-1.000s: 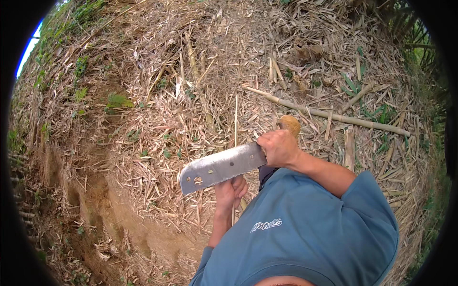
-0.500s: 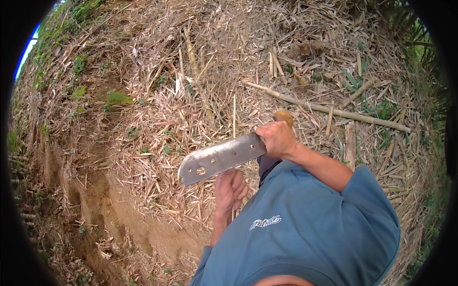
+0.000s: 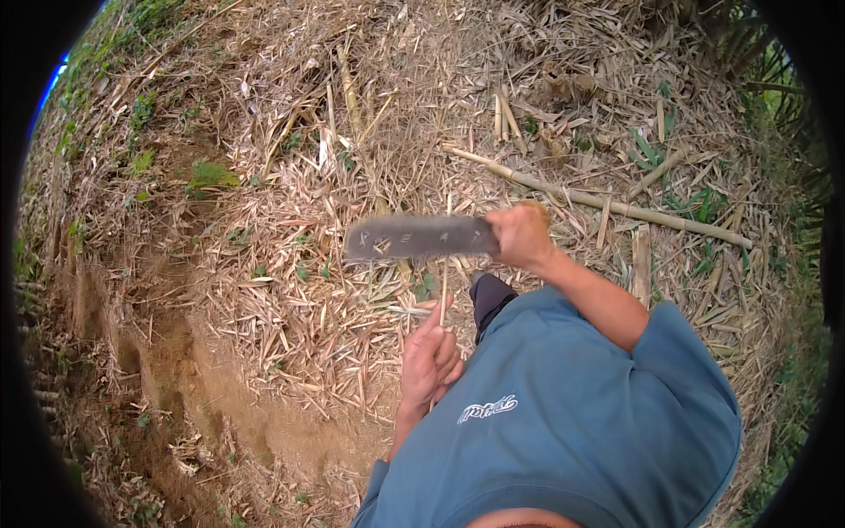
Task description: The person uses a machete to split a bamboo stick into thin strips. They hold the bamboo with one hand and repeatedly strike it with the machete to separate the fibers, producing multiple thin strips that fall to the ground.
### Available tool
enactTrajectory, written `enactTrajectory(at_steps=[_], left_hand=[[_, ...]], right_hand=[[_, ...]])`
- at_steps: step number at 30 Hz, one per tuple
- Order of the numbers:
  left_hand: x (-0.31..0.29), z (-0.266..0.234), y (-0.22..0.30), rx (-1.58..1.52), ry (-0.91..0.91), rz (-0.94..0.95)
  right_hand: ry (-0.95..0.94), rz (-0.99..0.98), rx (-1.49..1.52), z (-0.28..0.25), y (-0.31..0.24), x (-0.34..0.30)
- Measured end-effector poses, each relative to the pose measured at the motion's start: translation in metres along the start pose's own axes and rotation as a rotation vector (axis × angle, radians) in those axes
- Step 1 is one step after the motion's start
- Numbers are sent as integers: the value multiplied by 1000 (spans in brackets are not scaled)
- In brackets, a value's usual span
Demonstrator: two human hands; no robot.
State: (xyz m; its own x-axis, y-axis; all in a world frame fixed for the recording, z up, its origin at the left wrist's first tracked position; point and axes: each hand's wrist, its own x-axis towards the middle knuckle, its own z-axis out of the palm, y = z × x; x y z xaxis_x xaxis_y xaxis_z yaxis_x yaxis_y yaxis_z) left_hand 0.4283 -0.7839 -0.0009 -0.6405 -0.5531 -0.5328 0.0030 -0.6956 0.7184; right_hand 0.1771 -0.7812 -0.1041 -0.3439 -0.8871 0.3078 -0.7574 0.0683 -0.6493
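Note:
A broad cleaver-like knife (image 3: pixel 421 238) with holes along its blade is in my right hand (image 3: pixel 521 236), its wooden handle wrapped by the fingers. The blade points left, slightly blurred by motion. My left hand (image 3: pixel 429 361) is closed round a thin pale stick (image 3: pixel 444 299), which rises away from me between thumb and fingers. The blade crosses over the stick's upper part, some way beyond the left hand. A short length of stick shows past the blade's far edge. Whether blade and stick touch, I cannot tell.
Dry leaves and bamboo litter (image 3: pixel 290 343) cover the ground. A long bamboo pole (image 3: pixel 607 204) lies at the right, with shorter cut pieces near it. Bare brown soil (image 3: pixel 255 422) slopes at the lower left. Green plants (image 3: pixel 211 173) grow at the upper left.
The blade has moved away from my left hand along the stick and turned more level. More of the stick shows above my left hand, which has shifted slightly.

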Motion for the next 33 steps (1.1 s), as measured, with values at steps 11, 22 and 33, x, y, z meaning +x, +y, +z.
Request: enactTrajectory(at_steps=[11, 22, 33], left_hand=[[-9, -6, -11, -25, -46, 8], [11, -9, -11, -289, -79, 57], [1, -24, -34, -533, -173, 6]], right_hand=[[-138, 302, -133, -5, 17, 8], [24, -84, 83, -4, -8, -28], [24, 45, 37, -4, 4, -23]])
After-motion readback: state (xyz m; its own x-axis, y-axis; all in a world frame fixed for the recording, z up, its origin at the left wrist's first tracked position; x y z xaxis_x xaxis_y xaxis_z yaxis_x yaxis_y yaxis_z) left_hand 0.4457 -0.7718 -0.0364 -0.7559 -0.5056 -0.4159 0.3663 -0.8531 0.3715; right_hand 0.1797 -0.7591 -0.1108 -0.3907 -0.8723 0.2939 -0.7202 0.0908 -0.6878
